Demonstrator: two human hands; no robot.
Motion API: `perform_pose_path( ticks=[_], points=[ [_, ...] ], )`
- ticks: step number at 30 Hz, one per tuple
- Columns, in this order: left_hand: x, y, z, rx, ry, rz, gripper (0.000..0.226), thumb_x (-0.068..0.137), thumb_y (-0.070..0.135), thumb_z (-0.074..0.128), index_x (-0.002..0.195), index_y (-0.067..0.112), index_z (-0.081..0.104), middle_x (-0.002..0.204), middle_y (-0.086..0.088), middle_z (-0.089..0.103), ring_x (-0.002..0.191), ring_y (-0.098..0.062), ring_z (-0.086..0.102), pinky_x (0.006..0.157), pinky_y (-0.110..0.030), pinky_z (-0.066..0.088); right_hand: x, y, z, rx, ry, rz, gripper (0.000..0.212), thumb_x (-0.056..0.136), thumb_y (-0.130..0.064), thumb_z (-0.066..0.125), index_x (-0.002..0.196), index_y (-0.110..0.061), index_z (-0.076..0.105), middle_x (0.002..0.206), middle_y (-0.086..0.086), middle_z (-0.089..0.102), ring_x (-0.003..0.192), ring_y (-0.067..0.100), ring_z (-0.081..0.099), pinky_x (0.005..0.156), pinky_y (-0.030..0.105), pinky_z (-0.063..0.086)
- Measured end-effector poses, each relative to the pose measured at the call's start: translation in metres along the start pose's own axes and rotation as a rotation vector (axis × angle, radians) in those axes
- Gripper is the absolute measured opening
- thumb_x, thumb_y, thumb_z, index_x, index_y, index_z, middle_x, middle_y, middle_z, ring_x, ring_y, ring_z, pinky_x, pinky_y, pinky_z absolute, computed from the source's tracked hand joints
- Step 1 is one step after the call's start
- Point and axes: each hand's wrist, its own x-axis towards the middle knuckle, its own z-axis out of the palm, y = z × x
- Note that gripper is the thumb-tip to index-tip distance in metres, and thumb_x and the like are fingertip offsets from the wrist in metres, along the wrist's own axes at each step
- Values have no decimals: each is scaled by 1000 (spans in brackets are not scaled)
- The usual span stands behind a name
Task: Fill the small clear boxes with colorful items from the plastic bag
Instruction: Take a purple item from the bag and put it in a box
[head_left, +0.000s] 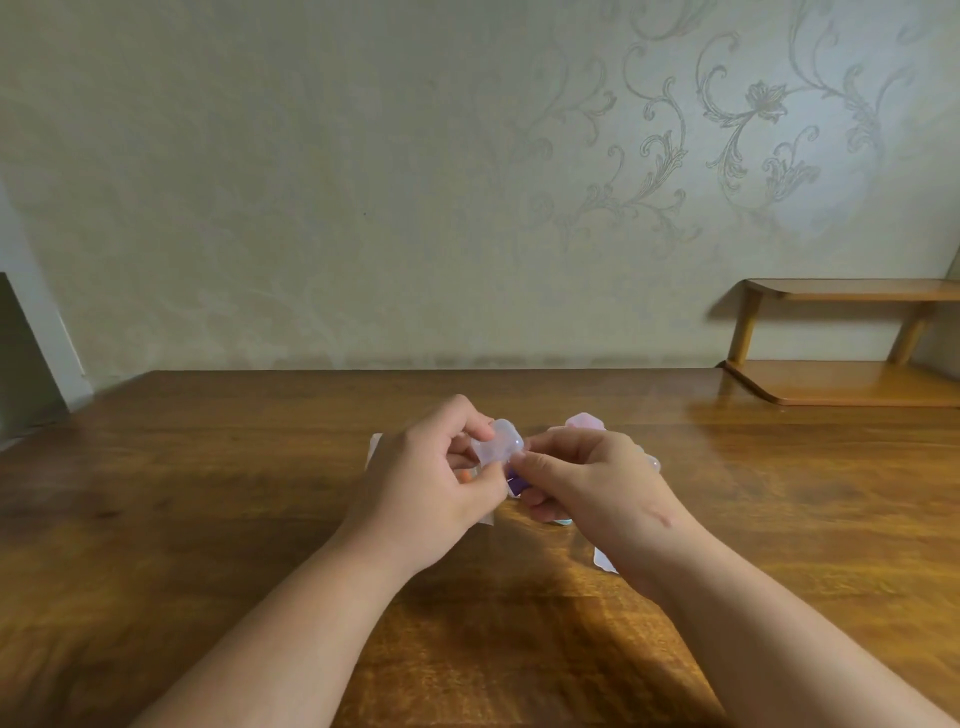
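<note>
Both hands meet over the middle of the wooden table (208, 493). My left hand (431, 478) pinches a small clear box (496, 441) from the left, and my right hand (587, 478) pinches the same box at its right edge. Something purple (514, 480) shows just below the box, between the two hands. A clear plastic bag (375, 447) lies flat under the hands, mostly hidden. Behind my right hand sits a pinkish clear box (584, 421). Whether the held box has anything inside it cannot be made out.
A clear plastic piece (605, 561) pokes out beneath my right wrist, and a teal bit (563, 521) shows under the right fingers. A low two-tier wooden shelf (852, 384) stands at the table's back right. A patterned wall runs along the far edge.
</note>
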Motion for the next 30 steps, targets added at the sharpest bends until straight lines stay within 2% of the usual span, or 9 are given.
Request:
perform_pose_path(
  ticks=[6,10,14,17,19,21,24,28,30],
  points=[
    [1,7,5,147,91,222,20,75,31,68,87,19,59,94,4,66,83,-15,65,61,-41,59,2,-1,3,40,26,41,23,87,-10,58,70,-11,74,64,3,66,63,13,60,65,30,55],
    [0,7,11,207,79,262,30,79,43,54,88,15,59,86,7,62,72,-12,58,55,-38,54,4,0,1,129,35,138,18,84,-10,57,72,-4,70,64,6,60,60,16,54,60,29,46],
    [-1,6,14,231,29,258,35,83,47,48,89,14,57,85,8,57,71,-15,56,54,-38,51,5,2,0,137,41,190,15,83,-10,56,74,-4,67,64,8,57,60,17,50,60,32,43],
    [-1,7,17,255,29,289,34,85,43,47,89,10,56,85,1,59,68,-21,57,52,-42,51,5,1,-1,155,54,208,15,80,-8,55,67,-7,60,64,8,55,56,16,47,56,29,41],
    [0,7,21,274,50,330,26,86,36,48,90,11,51,84,-4,57,67,-23,56,51,-43,50,5,-1,-1,170,67,214,10,80,-7,54,70,-7,56,64,9,54,54,15,46,53,27,40],
    [0,8,25,292,53,357,17,88,31,46,91,15,43,84,-6,55,68,-24,54,52,-40,48,5,-2,-1,200,75,217,6,80,-6,54,75,-8,51,65,9,51,52,14,44,51,26,39],
    [-1,10,29,312,40,355,12,89,29,42,91,19,36,84,-6,53,67,-22,50,53,-34,43,5,-2,-2,236,80,219,16,80,-4,52,70,-12,44,66,9,48,49,13,42,49,25,36],
    [0,11,30,285,52,350,14,93,28,40,90,14,43,82,-6,54,68,-21,51,56,-34,44,5,0,-2,211,96,253,2,79,-8,55,78,-7,56,67,10,53,52,14,47,51,25,41],
    [1,11,28,248,113,319,23,97,27,38,86,9,48,74,-2,52,65,-17,50,57,-25,38,5,2,-1,170,110,278,8,77,-9,57,80,-4,63,68,10,58,57,14,51,53,25,44]
  ],
)
